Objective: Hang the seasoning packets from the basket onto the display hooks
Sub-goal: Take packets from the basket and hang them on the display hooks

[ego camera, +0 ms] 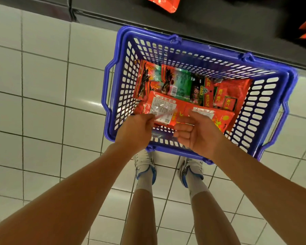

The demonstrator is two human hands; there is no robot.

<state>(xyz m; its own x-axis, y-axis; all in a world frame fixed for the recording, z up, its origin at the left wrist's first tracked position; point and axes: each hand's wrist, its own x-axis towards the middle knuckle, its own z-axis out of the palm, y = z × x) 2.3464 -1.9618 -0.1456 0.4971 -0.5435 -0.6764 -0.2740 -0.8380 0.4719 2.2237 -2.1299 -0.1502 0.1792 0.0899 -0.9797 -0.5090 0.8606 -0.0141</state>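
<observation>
Nearest the camera, two bare legs and white-and-blue shoes are seen planted on the pale tiled floor. Just past the toes, a blue basket is parked on the floor, its far rim right against the dark shelf base.

Both hands are held over the near edge of the basket. The left hand is curled, and a red packet looks to be pinched at its near end by the fingertips, though things are a bit blurry there. The right hand is turned palm-up with the fingers loosely curled; nothing is gripped by it, and it's hovering just beside a second red packet.

Further in, more packets are piled on the basket bottom: red-and-green ones on the left, darker red ones on the right.

At the very top, a few red packets are seen hanging over the shelf.
</observation>
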